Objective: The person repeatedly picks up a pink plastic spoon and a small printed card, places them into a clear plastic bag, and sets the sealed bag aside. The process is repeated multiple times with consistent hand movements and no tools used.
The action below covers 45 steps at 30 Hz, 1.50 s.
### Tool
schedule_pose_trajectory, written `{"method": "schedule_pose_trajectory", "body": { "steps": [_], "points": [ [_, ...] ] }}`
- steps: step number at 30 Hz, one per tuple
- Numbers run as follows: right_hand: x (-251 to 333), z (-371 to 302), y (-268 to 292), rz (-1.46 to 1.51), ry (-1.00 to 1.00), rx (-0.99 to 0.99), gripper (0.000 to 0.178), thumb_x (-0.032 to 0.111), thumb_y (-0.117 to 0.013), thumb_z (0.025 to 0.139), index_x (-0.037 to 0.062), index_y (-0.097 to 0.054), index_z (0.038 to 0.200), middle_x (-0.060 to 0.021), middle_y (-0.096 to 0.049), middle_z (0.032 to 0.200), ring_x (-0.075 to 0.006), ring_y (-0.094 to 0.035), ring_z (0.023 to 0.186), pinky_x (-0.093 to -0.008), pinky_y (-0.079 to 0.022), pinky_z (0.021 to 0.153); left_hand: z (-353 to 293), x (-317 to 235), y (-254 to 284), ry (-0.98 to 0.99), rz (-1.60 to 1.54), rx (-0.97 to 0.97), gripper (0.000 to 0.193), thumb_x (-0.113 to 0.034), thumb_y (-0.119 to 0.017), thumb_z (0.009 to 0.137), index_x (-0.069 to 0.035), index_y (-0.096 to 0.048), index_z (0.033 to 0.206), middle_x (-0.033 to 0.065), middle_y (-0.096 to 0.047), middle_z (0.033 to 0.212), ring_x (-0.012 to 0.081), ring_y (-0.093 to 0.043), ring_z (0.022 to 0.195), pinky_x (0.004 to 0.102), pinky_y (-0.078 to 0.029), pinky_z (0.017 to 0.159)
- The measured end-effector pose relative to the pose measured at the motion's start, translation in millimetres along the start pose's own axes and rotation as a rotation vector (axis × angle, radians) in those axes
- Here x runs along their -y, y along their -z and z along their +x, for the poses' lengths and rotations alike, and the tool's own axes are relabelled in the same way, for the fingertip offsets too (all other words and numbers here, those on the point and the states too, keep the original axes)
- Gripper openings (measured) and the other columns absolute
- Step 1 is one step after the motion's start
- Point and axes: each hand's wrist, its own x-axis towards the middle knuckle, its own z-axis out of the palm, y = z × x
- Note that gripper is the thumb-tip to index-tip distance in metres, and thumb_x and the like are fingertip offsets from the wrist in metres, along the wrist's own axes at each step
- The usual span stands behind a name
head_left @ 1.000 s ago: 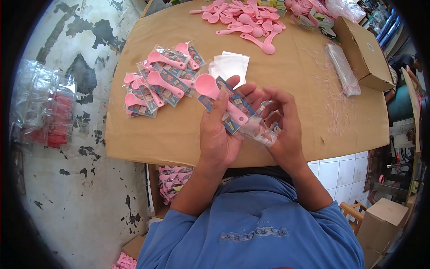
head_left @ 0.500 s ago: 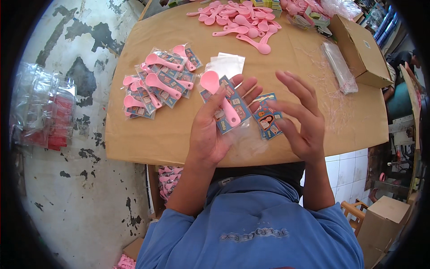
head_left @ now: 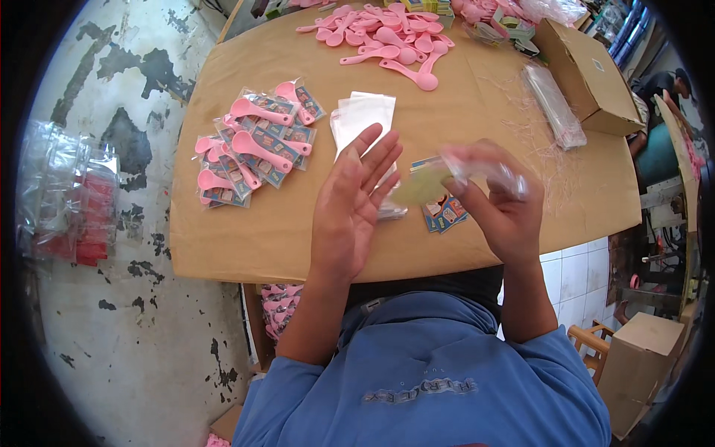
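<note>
My left hand (head_left: 346, 208) is held palm up over the table's near side, fingers stretched and nothing in it. To its right, my right hand (head_left: 510, 223) pinches a clear spoon packet (head_left: 426, 186), which motion smears; a pale yellow-green face of it shows, and the spoon inside cannot be made out. Beneath the packet lie blue printed cards (head_left: 445, 216), partly covered. A stack of white and clear plastic sleeves (head_left: 365, 112) lies just beyond my left fingers. Further left is a heap of packed pink spoons (head_left: 261, 149) with blue cards.
Loose pink spoons (head_left: 387, 37) are piled at the table's far side. A cardboard box (head_left: 585, 78) and a bundle of clear bags (head_left: 555, 108) sit at the right. Plastic bags (head_left: 67, 194) rest at far left. Another person (head_left: 674, 89) shows at the right edge.
The spoon packet has gone from my left hand to my right and now shows a different, yellow-green face. My left hand is emptied, its fingers straightened. The view has shifted slightly.
</note>
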Motion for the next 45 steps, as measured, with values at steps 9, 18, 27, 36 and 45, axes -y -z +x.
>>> {"method": "schedule_pose_trajectory", "body": {
  "steps": [9, 18, 27, 36, 45],
  "points": [
    [-2, -7, -11, 0.364, -0.559, 0.019, 0.05, 0.004, -0.074, 0.093, 0.0017, -0.054, 0.139, -0.0055, -0.07, 0.095, -0.0076, -0.062, 0.079, -0.0245, -0.049, 0.071, -10, -2, -12, -0.078, 0.418, 0.074, 0.043, -0.012, -0.063, 0.103, 0.0, -0.053, 0.143, 0.0133, -0.073, 0.116, 0.0127, -0.071, 0.094, 0.0248, -0.061, 0.069],
    [-7, 5, -13, -0.593, 0.253, -0.191, 0.032, 0.003, -0.079, 0.081, 0.0067, -0.073, 0.112, -0.0118, -0.065, 0.122, -0.0291, -0.06, 0.102, -0.0377, -0.053, 0.08, -17, 1, -20, -0.095, 0.512, 0.081, 0.061, -0.003, -0.064, 0.1, -0.002, -0.041, 0.156, 0.0081, -0.075, 0.095, 0.0067, -0.067, 0.085, 0.0223, -0.054, 0.075],
    [-8, 7, -18, -0.682, 0.298, -0.268, 0.026, 0.0, -0.078, 0.076, 0.0044, -0.074, 0.101, -0.0095, -0.067, 0.119, -0.0294, -0.061, 0.102, -0.0392, -0.052, 0.082, -22, 4, -25, -0.178, 0.884, 0.135, 0.063, 0.002, -0.064, 0.098, -0.001, -0.041, 0.157, -0.0021, -0.062, 0.08, -0.0001, -0.051, 0.072, 0.0152, -0.037, 0.065],
    [-8, 15, -4, -0.581, 0.214, -0.303, 0.02, -0.001, -0.077, 0.077, 0.003, -0.07, 0.095, -0.0107, -0.07, 0.11, -0.0292, -0.065, 0.101, -0.0377, -0.053, 0.087, -26, 0, -23, -0.122, 0.899, 0.154, 0.06, -0.005, -0.064, 0.097, -0.002, -0.045, 0.154, 0.007, -0.068, 0.088, 0.004, -0.055, 0.075, 0.0194, -0.044, 0.069],
    [-1, 38, 70, 0.139, -0.002, -0.514, 0.012, -0.008, -0.056, 0.095, 0.0009, -0.063, 0.096, -0.0121, -0.071, 0.104, -0.0148, -0.067, 0.092, -0.0265, -0.052, 0.083, -20, -3, -10, -0.047, 0.397, 0.026, 0.039, -0.01, -0.062, 0.102, 0.004, -0.055, 0.138, 0.0186, -0.073, 0.121, 0.0173, -0.072, 0.101, 0.0298, -0.06, 0.084]
  ]
}}
